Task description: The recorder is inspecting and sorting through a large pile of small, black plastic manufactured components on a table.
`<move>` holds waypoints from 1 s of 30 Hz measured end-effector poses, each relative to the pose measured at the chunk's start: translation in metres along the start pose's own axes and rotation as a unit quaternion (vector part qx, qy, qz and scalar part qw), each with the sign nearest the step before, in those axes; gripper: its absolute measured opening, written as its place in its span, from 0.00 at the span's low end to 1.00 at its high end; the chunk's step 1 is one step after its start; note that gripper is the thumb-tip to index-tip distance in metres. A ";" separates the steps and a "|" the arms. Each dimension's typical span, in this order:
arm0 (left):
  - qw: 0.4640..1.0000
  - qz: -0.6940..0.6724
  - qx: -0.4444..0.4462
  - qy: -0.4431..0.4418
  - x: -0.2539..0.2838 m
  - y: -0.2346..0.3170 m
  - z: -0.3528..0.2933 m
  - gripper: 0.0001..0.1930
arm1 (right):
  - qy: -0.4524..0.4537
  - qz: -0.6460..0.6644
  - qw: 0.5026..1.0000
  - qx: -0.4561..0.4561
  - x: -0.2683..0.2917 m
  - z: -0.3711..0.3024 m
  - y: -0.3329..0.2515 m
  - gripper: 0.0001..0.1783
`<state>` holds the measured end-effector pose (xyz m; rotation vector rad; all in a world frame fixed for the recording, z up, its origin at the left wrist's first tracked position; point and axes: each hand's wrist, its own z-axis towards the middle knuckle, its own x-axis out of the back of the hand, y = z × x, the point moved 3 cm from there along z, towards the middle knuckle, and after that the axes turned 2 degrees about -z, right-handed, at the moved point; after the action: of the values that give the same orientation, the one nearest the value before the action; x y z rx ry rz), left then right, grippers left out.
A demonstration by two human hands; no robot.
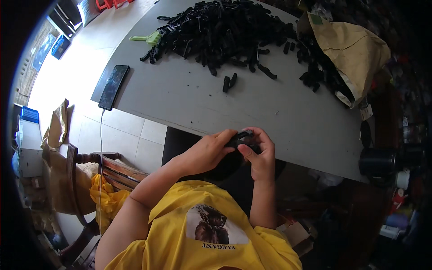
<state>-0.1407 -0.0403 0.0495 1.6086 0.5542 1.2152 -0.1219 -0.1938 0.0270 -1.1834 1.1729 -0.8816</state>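
A small curved black plastic piece (243,139) is between my two hands, just over the near edge of the table (252,105). My left hand (210,148) grips its left end, fingers bent and partly hidden behind the back of the hand. On the other end my right hand (262,154) is closed, thumb against the near side and index finger curled over the top. My fingers cover much of the piece. Farther off lies a large heap of similar black pieces (220,31), and two stray black pieces (229,83) rest between the heap and my hands.
A pale green plastic object (146,38) lies at the heap's left edge. Near the table's left edge is a phone (114,87) with a white cable (101,157) hanging down. An open brown paper sack (351,54) spills black pieces at right. A wooden chair (121,173) stands at left.
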 end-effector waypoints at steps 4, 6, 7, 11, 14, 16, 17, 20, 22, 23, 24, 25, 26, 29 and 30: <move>0.999 -0.024 -0.015 0.036 0.002 -0.011 -0.003 0.19 | -0.003 0.032 0.998 -0.053 -0.007 0.007 0.006 0.15; 0.996 -0.086 0.031 0.006 0.007 -0.013 0.000 0.14 | 0.003 0.042 0.994 -0.098 -0.007 0.014 0.014 0.10; 0.996 -0.087 0.029 0.006 0.012 -0.019 0.005 0.14 | 0.004 0.040 0.994 -0.097 -0.004 0.022 0.022 0.10; 0.973 0.110 -0.107 0.174 0.058 -0.053 0.053 0.12 | 0.056 0.023 0.998 -0.010 -0.004 0.066 0.016 0.02; 0.951 0.158 -0.092 0.250 0.079 -0.084 0.106 0.14 | 0.082 -0.148 0.986 -0.004 -0.024 0.108 0.012 0.06; 0.904 0.286 -0.151 0.281 0.087 -0.093 0.143 0.17 | 0.047 -0.485 0.862 0.140 -0.037 0.134 0.016 0.14; 0.904 0.285 -0.153 0.280 0.088 -0.099 0.153 0.17 | 0.049 -0.486 0.862 0.140 -0.042 0.139 0.016 0.14; 0.878 0.427 -0.106 0.188 0.084 -0.105 0.168 0.16 | 0.016 -0.640 0.765 0.060 -0.045 0.148 0.022 0.19; 0.878 0.442 -0.079 0.164 0.080 -0.101 0.161 0.15 | 0.025 -0.656 0.753 0.044 -0.031 0.134 0.019 0.18; 0.878 0.455 -0.047 0.143 0.077 -0.103 0.155 0.14 | 0.028 -0.672 0.739 0.030 -0.024 0.125 0.018 0.16; 0.871 0.443 -0.092 0.192 0.076 -0.109 0.146 0.12 | 0.026 -0.672 0.740 0.027 -0.017 0.116 0.017 0.16; 0.871 0.443 -0.091 0.189 0.076 -0.105 0.137 0.12 | 0.027 -0.672 0.740 0.028 -0.010 0.105 0.012 0.15; 0.862 0.456 -0.107 0.195 0.076 -0.095 0.127 0.12 | 0.028 -0.672 0.740 0.025 -0.001 0.095 0.009 0.15; 0.876 0.424 -0.114 0.199 0.076 -0.065 0.104 0.11 | 0.043 -0.583 0.807 0.086 0.019 0.080 0.006 0.14; 0.898 0.378 -0.106 0.201 0.074 -0.058 0.097 0.11 | 0.065 -0.572 0.805 0.143 0.020 0.076 0.003 0.14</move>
<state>-0.0125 0.0000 0.0307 1.4175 0.0046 2.1369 -0.0436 -0.1962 0.0186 -1.5653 0.2625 -1.9823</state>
